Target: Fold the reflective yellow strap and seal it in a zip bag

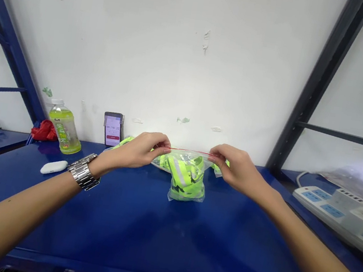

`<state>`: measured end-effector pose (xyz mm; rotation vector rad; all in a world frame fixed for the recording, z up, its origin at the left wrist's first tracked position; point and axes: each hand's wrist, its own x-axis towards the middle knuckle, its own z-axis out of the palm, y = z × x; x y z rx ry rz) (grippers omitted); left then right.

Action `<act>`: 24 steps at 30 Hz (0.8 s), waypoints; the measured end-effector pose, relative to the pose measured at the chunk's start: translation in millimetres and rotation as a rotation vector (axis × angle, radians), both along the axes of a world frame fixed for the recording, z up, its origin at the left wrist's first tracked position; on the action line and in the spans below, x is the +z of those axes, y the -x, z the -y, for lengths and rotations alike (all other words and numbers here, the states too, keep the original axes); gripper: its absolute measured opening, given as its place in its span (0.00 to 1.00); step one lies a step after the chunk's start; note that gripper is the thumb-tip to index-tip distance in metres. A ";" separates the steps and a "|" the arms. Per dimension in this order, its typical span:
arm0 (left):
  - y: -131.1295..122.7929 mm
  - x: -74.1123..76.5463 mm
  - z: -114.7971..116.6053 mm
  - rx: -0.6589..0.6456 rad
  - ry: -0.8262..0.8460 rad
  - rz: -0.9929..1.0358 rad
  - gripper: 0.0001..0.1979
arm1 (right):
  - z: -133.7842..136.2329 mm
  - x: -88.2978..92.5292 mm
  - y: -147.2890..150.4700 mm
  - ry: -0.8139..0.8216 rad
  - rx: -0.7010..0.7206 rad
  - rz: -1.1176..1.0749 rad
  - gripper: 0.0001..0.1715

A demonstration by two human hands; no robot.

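Observation:
A clear zip bag (187, 192) with a red seal line along its top hangs between my two hands over the blue table. Inside it is folded neon-yellow fabric (188, 176) with a pale grey stripe, which looks like a reflective vest. My left hand (146, 148), with a metal watch (85, 172) at the wrist, pinches the bag's top left corner. On the other side my right hand (234, 165) pinches the top right corner. The top edge is stretched straight. More neon-yellow material (124, 141) shows behind my hands, partly hidden.
At the back left stand a bottle of yellow-green drink (64, 128) and a phone (113, 129) showing a timer. A white earbud case (54, 167) lies nearby, with red cloth (44, 130) behind it. Power strips (333, 205) sit at the right, past a dark metal post (309, 92).

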<state>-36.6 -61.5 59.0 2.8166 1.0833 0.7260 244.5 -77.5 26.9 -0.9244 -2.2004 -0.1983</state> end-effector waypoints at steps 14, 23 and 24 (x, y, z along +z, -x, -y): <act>0.1 -8.3 3.3 -0.023 -0.176 -0.064 0.09 | -4.2 -5.6 -0.8 -0.062 0.008 0.012 0.07; -2.9 -5.2 8.7 -0.067 0.009 0.070 0.11 | 0.8 -1.2 -2.5 0.048 0.088 -0.048 0.06; -3.4 -5.2 8.9 -0.074 0.028 0.084 0.11 | 1.9 -0.4 -2.6 0.067 0.096 -0.055 0.05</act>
